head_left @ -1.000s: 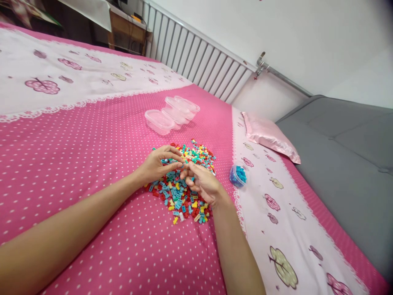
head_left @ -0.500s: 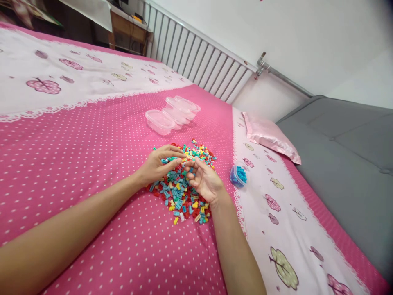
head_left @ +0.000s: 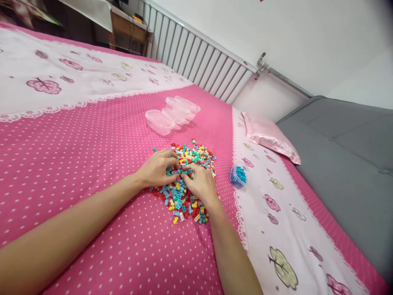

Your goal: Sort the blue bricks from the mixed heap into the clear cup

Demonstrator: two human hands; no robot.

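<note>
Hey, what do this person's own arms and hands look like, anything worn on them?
The left hand and right hand are both ungloved. The left forearm and right forearm are bare, with no sleeve, watch or bracelet showing. No rings can be made out.
</note>
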